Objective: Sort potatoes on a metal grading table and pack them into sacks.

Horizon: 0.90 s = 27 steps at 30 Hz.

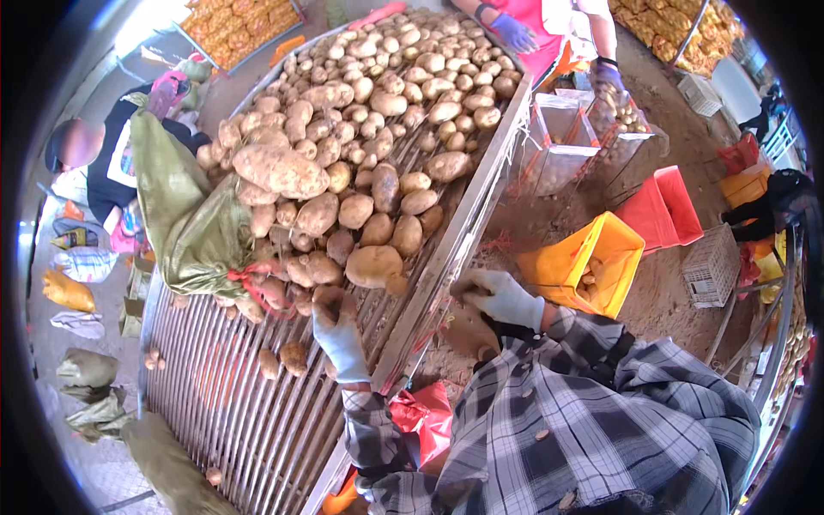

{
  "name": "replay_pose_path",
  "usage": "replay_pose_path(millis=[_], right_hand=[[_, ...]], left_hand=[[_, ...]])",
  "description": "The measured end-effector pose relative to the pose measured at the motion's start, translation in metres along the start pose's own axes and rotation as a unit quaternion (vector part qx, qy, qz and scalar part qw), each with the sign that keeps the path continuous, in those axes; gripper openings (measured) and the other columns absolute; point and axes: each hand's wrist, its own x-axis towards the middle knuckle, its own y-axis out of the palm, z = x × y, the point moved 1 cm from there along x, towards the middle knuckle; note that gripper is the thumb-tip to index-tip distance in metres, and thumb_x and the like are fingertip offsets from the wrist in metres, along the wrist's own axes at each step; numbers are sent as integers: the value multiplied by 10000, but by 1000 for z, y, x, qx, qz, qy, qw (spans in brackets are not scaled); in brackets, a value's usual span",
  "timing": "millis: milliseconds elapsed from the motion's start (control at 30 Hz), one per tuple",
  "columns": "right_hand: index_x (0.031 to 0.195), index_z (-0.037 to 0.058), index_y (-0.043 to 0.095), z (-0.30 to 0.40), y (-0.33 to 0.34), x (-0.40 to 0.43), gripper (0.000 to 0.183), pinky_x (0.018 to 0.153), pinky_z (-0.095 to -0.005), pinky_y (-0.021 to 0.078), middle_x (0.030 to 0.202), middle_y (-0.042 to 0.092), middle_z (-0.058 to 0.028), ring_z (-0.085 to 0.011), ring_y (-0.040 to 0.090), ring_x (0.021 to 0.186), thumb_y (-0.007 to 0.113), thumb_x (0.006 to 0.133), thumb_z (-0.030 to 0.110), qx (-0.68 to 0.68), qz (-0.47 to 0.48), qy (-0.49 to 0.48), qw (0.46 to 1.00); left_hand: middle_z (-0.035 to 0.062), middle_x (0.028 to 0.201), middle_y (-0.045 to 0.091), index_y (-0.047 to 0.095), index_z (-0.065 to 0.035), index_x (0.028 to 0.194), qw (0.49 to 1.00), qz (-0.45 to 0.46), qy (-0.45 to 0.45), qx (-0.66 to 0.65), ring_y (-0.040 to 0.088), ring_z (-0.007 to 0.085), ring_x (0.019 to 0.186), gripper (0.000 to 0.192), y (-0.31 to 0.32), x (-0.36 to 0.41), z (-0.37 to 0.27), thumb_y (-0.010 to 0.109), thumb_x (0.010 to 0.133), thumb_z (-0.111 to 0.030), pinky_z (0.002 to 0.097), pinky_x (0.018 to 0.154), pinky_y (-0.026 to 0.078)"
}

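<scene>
My left hand, in a pale glove with soiled fingers, is over the metal rod grate, at the near edge of a heap of potatoes. Its fingers are curled; whether a potato is in them I cannot tell. My right hand, gloved the same way, is bent beyond the frame rail on the right, beside a yellow bin with potatoes inside. What it may hold is hidden. A green woven sack with a red tie lies against the heap's left side. Two loose potatoes rest on the rods left of my left hand.
A metal side rail runs between my hands. Past it stand a red bin, a white crate and framed clear bags. A co-worker's gloved hands are at the top; another person stands left. Sacks lie on the left floor.
</scene>
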Motion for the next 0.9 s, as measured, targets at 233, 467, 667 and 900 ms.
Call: replay_pose_path(millis=[233, 467, 667, 900], right_hand=[[1142, -9, 664, -43, -55, -41, 225, 872, -287, 526, 1058, 702, -52, -134, 652, 946, 624, 924, 29, 68, -48, 151, 985], [1136, 6, 675, -66, -81, -42, 245, 859, -293, 519, 1011, 709, -81, -136, 651, 924, 624, 906, 70, 138, -107, 230, 958], [1120, 9, 681, -51, -78, -25, 239, 827, -315, 535, 980, 715, -99, -186, 678, 880, 629, 895, 67, 32, -134, 202, 970], [1180, -7, 646, 2, -57, 16, 289, 804, -305, 559, 1012, 711, -108, -188, 689, 889, 629, 954, 173, 150, -103, 108, 977]], left_hand=[[206, 1180, 626, 546, 5, 1263, 955, 126, 165, 210, 590, 395, 1090, 569, 110, 110, -13, 790, 790, -198, 458, 953, 475], [186, 1394, 493, 508, -97, 1364, 752, 275, 208, 561, 479, 441, 1217, 764, 182, 174, -28, 798, 667, -209, 490, 1090, 372], [155, 1206, 555, 567, -98, 1162, 852, 290, 195, 389, 525, 392, 1149, 580, 174, 162, -31, 781, 625, -48, 441, 978, 457], [86, 1095, 563, 531, -16, 1097, 958, 270, 67, 71, 547, 209, 1021, 668, 132, 142, -58, 880, 529, 13, 331, 940, 459]])
